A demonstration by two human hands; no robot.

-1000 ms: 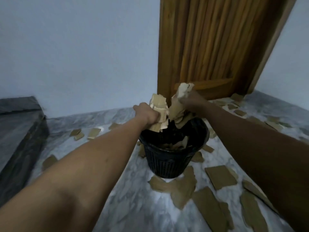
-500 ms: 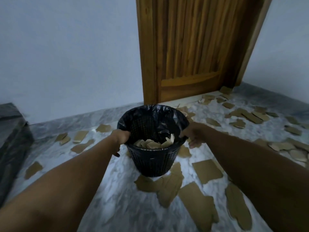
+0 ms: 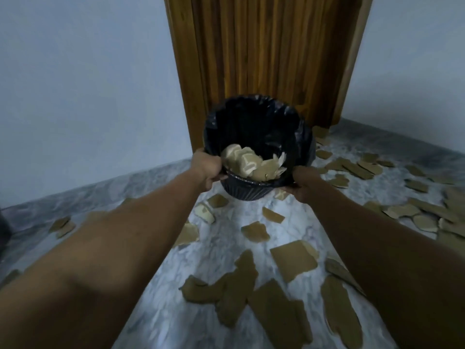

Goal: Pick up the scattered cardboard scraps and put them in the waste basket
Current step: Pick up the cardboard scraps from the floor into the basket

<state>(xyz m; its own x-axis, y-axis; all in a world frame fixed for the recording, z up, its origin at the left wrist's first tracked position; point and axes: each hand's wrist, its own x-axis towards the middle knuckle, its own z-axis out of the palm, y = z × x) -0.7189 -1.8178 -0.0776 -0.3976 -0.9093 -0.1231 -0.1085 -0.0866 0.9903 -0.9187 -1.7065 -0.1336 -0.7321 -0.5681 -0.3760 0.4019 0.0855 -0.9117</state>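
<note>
The black waste basket [image 3: 245,190], lined with a black bag, is lifted off the floor and tilted toward me. Pale cardboard scraps [image 3: 247,163] lie inside it. My left hand [image 3: 207,168] grips its left rim and my right hand [image 3: 303,185] grips its right rim from below. Several brown cardboard scraps [image 3: 293,259] lie scattered on the marble floor under and in front of the basket, with more scraps [image 3: 357,168] spread to the right.
A wooden door [image 3: 266,56] stands straight behind the basket, between pale walls. The grey-white marble floor [image 3: 214,250] runs to a darker border along the walls. A dark edge shows at the far left.
The scraps held in both hands dropped into the basket. Both hands then took hold of the rim and lifted the basket off the floor, tilting it toward me.
</note>
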